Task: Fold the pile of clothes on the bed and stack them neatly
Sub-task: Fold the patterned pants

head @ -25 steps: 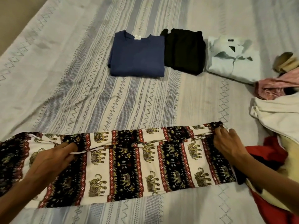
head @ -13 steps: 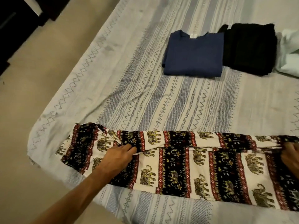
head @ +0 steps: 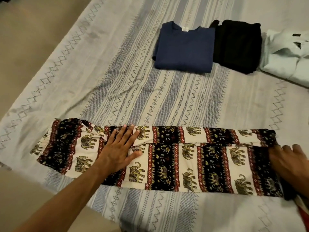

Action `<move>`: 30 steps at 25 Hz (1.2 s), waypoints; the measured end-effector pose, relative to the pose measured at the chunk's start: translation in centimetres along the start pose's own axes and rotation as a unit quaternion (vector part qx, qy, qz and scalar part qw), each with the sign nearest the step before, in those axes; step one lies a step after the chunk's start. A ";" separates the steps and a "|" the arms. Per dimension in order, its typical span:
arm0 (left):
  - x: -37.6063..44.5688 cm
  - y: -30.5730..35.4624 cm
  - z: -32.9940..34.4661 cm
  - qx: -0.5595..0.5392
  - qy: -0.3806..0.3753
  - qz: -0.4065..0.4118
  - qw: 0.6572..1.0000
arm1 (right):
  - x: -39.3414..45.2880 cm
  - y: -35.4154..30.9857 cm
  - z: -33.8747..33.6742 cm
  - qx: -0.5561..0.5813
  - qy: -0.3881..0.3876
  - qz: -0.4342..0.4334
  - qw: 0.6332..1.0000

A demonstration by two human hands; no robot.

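A pair of elephant-print trousers (head: 192,158) in black, cream and red lies stretched left to right across the near part of the bed, folded lengthwise. My left hand (head: 119,148) presses flat on the cloth near its left end, fingers spread and straight. My right hand (head: 291,161) rests on the trousers' right end at the frame edge, fingers bent over the cloth; whether it grips is unclear. At the far side sit three folded garments: a navy top (head: 184,49), a black piece (head: 237,46) and a pale shirt (head: 287,57).
The bed wears a pale striped sheet (head: 133,97) with zigzag and diamond patterns. Its left edge drops to a beige floor (head: 33,39). A scrap of red cloth (head: 304,215) shows at the lower right corner.
My left hand has opened from a pinch on the fold to a flat palm pressing the cloth. The view swung back right, bringing my right hand and the pale shirt into sight.
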State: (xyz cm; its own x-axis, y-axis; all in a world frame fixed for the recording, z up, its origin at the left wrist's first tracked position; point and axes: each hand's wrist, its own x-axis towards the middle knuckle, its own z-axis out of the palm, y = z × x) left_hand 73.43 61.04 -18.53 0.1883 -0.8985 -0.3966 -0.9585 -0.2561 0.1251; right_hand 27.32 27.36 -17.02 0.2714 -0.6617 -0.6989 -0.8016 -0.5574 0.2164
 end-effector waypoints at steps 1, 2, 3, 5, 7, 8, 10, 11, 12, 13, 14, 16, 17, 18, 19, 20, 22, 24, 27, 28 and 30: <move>0.2 -0.4 0.6 0.003 -0.010 -0.009 1.000 | 1.7 0.3 -3.7 0.137 -0.009 0.069 0.988; 0.3 -0.7 0.9 -0.001 -0.015 -0.010 1.000 | -1.0 2.1 -3.8 0.046 0.054 0.101 0.992; 0.3 -0.8 0.8 -0.010 -0.016 -0.005 1.000 | -2.0 4.1 -3.1 0.011 0.114 0.079 0.990; 0.0 -0.7 0.1 -0.048 0.000 -0.004 0.999 | -5.2 4.5 -1.0 0.147 0.188 0.102 0.966; -0.2 0.6 -1.2 -0.127 0.023 -0.034 0.991 | -4.9 5.3 -0.4 0.291 0.272 0.178 0.900; -0.1 1.9 -1.9 -0.159 0.050 -0.050 0.985 | -3.3 5.1 -1.3 0.376 0.270 0.200 0.863; 0.9 5.4 -3.3 -0.150 0.118 -0.035 0.981 | -1.6 3.5 -2.8 0.471 0.174 0.268 0.822; 1.8 7.7 -3.7 -0.131 0.135 -0.008 0.982 | -1.5 2.1 -3.6 0.488 0.134 0.253 0.825; 2.9 10.0 -3.8 -0.116 0.139 0.021 0.983 | -1.4 1.2 -4.1 0.484 0.098 0.249 0.833; 4.1 12.3 -3.5 -0.098 0.134 0.049 0.985 | -1.3 0.7 -4.4 0.488 0.085 0.243 0.834; 5.2 14.5 -2.7 -0.078 0.116 0.069 0.988 | -1.3 0.4 -4.7 0.492 0.068 0.243 0.833; 6.5 17.6 -0.5 -0.041 0.051 0.071 0.995 | -1.4 1.1 -4.4 0.498 0.073 0.220 0.836; 6.8 18.4 0.5 -0.031 0.035 0.061 0.997 | -1.6 1.3 -4.2 0.493 0.076 0.209 0.841; 6.8 18.6 1.1 -0.027 0.032 0.050 0.998 | -1.9 1.5 -4.0 0.495 0.081 0.187 0.845; 6.8 18.6 1.4 -0.028 0.032 0.045 0.998 | -2.0 1.6 -3.6 0.501 0.088 0.172 0.843; 6.8 18.5 1.4 -0.034 0.029 0.052 0.998 | -2.2 1.7 -3.2 0.516 0.098 0.163 0.835; 6.6 17.9 1.0 -0.039 0.030 0.076 0.996 | -2.9 1.3 -2.5 0.543 0.127 0.153 0.816; 6.4 17.5 0.8 -0.037 0.031 0.086 0.995 | -3.1 0.8 -2.0 0.552 0.160 0.152 0.804; 6.3 17.8 1.0 -0.051 0.027 0.080 0.995 | -3.3 0.1 -2.3 0.551 0.222 0.173 0.786; 6.3 17.8 1.0 -0.059 0.026 0.079 0.995 | -3.8 -0.4 -3.1 0.556 0.237 0.170 0.778; 6.4 17.6 0.3 -0.115 0.011 0.079 0.990 | -5.2 -1.9 -5.7 0.557 0.256 0.144 0.777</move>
State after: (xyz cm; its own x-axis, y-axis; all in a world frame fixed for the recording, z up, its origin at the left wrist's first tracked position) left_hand 57.67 50.83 -19.16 0.0462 -0.9409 -0.3355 -0.9028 -0.1831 0.3891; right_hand 30.41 29.03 -9.92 -0.0566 -0.9505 -0.3056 -0.7548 0.2411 -0.6100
